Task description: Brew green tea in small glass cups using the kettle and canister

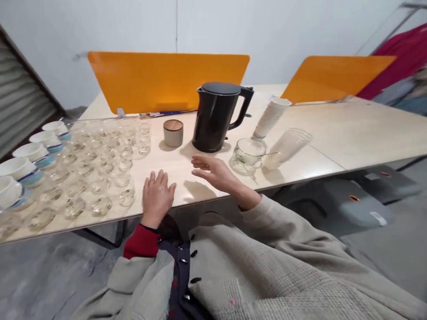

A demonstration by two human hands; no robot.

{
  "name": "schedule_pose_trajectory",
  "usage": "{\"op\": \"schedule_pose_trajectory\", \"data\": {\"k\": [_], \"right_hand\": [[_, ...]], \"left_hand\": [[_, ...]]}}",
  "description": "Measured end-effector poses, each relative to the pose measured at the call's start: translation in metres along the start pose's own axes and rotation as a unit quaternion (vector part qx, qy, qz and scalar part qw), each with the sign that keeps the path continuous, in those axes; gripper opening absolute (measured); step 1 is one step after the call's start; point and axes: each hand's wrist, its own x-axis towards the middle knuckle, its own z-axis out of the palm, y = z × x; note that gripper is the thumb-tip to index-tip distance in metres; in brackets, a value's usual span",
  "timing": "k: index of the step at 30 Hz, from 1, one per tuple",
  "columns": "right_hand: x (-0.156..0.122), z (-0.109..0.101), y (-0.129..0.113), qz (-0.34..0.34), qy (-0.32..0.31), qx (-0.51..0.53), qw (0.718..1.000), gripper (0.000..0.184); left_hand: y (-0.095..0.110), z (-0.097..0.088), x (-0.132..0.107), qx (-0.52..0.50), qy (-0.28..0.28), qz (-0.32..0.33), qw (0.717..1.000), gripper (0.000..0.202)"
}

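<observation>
My left hand lies flat at the table's front edge with its fingers apart, just right of the rows of clear cups. Nothing is in it. My right hand hovers over the table, palm turned inward and fingers stretched out, holding nothing. Behind it stands a black electric kettle, lid down and handle to the right. A small grey canister with a wooden lid sits left of the kettle. To the right of my right hand is a glass cup with green leaves inside, on a clear saucer.
Leaning stacks of paper cups and clear plastic cups are at the right. White-and-blue bowls line the left side. Orange dividers stand at the back. Grey chairs are below the table's right side.
</observation>
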Motion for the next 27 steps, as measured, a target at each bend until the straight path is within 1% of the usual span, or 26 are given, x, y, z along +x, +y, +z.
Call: {"op": "schedule_pose_trajectory", "data": {"k": [2,3,4,5,7,8,9,10,11,12,15,17,20,24,27], "right_hand": [[-0.033,-0.035,-0.001,-0.017,0.081,-0.041,0.996,0.039],[-0.046,-0.054,-0.001,-0.029,0.137,-0.074,0.987,0.035],[-0.056,-0.074,0.0,-0.042,0.196,-0.119,0.972,0.033],[-0.064,-0.094,0.002,-0.051,0.255,-0.17,0.95,0.032],[-0.073,-0.133,0.006,-0.053,0.35,-0.286,0.89,0.034],[-0.074,-0.152,0.009,-0.045,0.378,-0.342,0.859,0.035],[-0.074,-0.168,0.013,-0.032,0.392,-0.393,0.831,0.036],[-0.073,-0.182,0.016,-0.013,0.392,-0.437,0.809,0.037],[-0.071,-0.194,0.02,0.01,0.38,-0.474,0.795,0.038],[-0.069,-0.203,0.024,0.036,0.359,-0.502,0.786,0.039],[-0.061,-0.218,0.033,0.099,0.289,-0.544,0.782,0.034],[-0.056,-0.221,0.037,0.112,0.275,-0.545,0.784,0.031],[-0.053,-0.223,0.039,0.117,0.295,-0.528,0.788,0.027],[-0.051,-0.23,0.039,0.146,0.334,-0.508,0.78,0.019],[-0.051,-0.236,0.04,0.151,0.336,-0.498,0.785,0.022]], "left_hand": [[-0.002,0.002,0.001,0.003,0.005,-0.001,1.0,0.054],[-0.003,0.003,0.002,0.004,0.008,0.001,1.0,0.054],[-0.004,0.005,0.002,0.005,0.013,0.005,1.0,0.054],[-0.005,0.007,0.003,0.004,0.021,0.009,1.0,0.055],[-0.007,0.011,0.004,0.003,0.037,0.015,0.999,0.055],[-0.008,0.013,0.005,0.003,0.042,0.021,0.999,0.056],[-0.01,0.014,0.006,0.002,0.047,0.025,0.999,0.056],[-0.011,0.015,0.006,0.001,0.051,0.029,0.998,0.057],[-0.012,0.016,0.006,0.002,0.054,0.034,0.998,0.058],[-0.013,0.016,0.006,0.003,0.056,0.04,0.998,0.059],[-0.015,0.017,0.006,0.007,0.06,0.048,0.997,0.06],[-0.016,0.017,0.006,0.005,0.062,0.046,0.997,0.06],[-0.015,0.017,0.006,-0.004,0.063,0.043,0.997,0.06],[-0.016,0.016,0.006,-0.006,0.065,0.051,0.997,0.062],[-0.017,0.016,0.007,-0.004,0.07,0.058,0.996,0.065]]}}
